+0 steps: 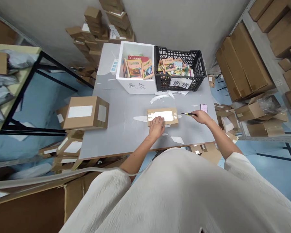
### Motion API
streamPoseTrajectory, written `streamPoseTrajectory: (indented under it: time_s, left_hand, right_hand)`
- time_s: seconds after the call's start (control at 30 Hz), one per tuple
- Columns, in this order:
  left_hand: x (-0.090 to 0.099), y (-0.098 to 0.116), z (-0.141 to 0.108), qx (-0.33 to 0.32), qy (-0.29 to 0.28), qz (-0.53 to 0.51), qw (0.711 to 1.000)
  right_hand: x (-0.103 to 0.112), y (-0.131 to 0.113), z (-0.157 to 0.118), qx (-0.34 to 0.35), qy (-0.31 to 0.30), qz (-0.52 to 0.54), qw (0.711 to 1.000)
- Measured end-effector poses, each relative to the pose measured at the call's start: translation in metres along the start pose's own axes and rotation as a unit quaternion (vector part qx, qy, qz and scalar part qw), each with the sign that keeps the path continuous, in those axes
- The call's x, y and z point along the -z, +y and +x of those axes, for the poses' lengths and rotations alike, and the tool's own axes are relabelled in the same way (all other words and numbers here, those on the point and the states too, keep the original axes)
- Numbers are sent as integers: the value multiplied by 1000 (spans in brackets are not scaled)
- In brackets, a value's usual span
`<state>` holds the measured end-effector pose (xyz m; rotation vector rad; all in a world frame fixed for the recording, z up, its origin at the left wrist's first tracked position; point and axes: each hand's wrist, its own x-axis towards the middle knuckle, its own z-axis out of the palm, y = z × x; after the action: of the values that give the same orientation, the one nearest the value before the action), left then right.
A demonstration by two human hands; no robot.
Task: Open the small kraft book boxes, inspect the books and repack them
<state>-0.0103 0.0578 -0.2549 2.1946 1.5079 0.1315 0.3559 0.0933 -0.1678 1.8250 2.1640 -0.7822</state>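
Note:
A small taped cardboard box (pixel 175 120) with a white label lies on the grey table (pixel 126 136). My left hand (pixel 156 127) rests on the front part of its top, fingers stretched out over the label. To the right of the box, my right hand (pixel 200 117) is closed around a utility knife (pixel 190 114) with a yellow and black handle. The knife points left toward the box, its tip a short way off the box's right end. Just behind my right hand lies a phone (pixel 204 108) with a pinkish screen.
A white foam bin (pixel 138 84) and a black plastic crate (pixel 199 72), both holding books, stand at the table's back. A larger cardboard box (pixel 81 113) sits at the left edge. Paper scraps (pixel 177 139) lie about. Shelving (pixel 259 42) with boxes flanks the right side.

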Motion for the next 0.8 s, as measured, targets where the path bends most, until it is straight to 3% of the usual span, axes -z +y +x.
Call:
streamPoseTrajectory:
  time_s: [0.17,0.3,0.47,0.63,0.8]
  left_hand:
    - [8,25,45,-31,-77,19,996]
    - [9,29,66,-30,-123,49,991]
    - [5,25,70,-46,-156,73,984]
    - [1,29,69,-44,-152,81,984]
    - [-5,29,63,-48,-130,71,988]
  right_hand:
    - [-26,-3,-13,-2,20,93,995]
    - [-44,-2,-19,-14,26,139,990]
    - [-58,8,-21,-25,39,188,981]
    - [-61,12,-11,-42,47,236,970]
    - [-53,7,8,10,21,242,970]
